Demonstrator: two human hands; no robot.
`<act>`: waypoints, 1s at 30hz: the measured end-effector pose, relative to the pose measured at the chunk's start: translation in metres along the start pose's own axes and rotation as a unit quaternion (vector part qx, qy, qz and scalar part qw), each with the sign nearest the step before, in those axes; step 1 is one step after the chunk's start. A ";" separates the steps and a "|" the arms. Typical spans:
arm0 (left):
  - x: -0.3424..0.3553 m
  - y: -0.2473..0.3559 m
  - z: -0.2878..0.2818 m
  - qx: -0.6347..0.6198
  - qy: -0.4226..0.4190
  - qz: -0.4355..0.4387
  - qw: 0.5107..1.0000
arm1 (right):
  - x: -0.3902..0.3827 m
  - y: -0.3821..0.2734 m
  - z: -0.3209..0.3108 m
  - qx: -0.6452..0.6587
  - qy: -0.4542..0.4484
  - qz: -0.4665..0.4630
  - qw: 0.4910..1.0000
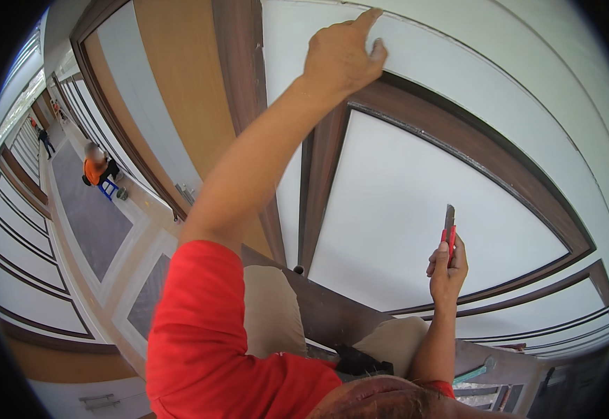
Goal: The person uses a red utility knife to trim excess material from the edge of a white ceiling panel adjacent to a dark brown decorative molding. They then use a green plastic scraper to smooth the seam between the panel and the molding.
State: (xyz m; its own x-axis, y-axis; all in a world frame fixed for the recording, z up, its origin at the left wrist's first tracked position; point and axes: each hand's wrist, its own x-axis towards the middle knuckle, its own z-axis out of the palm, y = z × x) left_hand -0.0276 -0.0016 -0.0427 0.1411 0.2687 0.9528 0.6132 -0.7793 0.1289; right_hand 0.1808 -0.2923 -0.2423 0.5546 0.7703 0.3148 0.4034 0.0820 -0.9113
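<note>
My left hand [343,56] is raised high with the arm stretched out. Its index finger reaches to a thin seam in the white strip [430,59] above the brown wooden frame [458,143], with the thumb held apart and nothing in the hand. Lower, on the right, my right hand [449,271] grips a red utility knife [449,234], its dark blade out and pointing up. Behind the knife lies a large white panel [395,216] bordered by the frame; the knife appears apart from it.
A wooden door [178,77] with a grey stripe and a metal handle stands to the left. Along the corridor floor [88,202], a person in orange [96,167] sits on a blue stool [107,188], and another person [44,140] is farther off. A teal-handled tool [473,372] lies at lower right.
</note>
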 end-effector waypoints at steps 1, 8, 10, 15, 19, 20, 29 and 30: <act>-0.007 0.010 -0.001 -0.054 0.043 0.014 0.998 | -0.001 0.001 0.001 0.006 -0.002 0.003 1.000; -0.057 0.053 0.005 -0.388 0.095 -0.281 0.872 | -0.002 0.008 0.000 0.049 -0.024 0.026 0.998; -0.062 0.049 0.001 -0.405 0.142 -0.316 0.846 | -0.003 0.007 0.003 0.055 -0.023 0.029 0.998; -0.068 0.017 -0.018 -0.400 0.158 -0.315 0.846 | -0.002 -0.012 0.016 -0.071 0.006 -0.038 0.997; -0.074 -0.026 -0.025 -0.232 0.108 -0.264 0.930 | 0.022 -0.059 0.019 -0.187 -0.027 -0.097 0.977; -0.076 -0.035 -0.026 -0.201 0.091 -0.265 0.939 | 0.030 -0.074 0.022 -0.214 -0.026 -0.127 0.968; -0.088 -0.065 -0.020 -0.153 0.023 -0.302 0.941 | 0.118 -0.207 0.067 -0.481 0.041 -0.463 0.744; -0.088 -0.064 -0.020 -0.165 0.009 -0.312 0.936 | 0.127 -0.219 0.072 -0.492 0.046 -0.471 0.731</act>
State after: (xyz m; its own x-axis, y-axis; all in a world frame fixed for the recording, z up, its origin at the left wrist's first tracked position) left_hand -0.0949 0.0134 -0.1289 -0.1784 0.7221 0.6684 0.2980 -0.6077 0.7361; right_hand 0.1107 -0.1668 -0.0216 -0.2781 0.6157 0.7373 0.9407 0.0192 0.3388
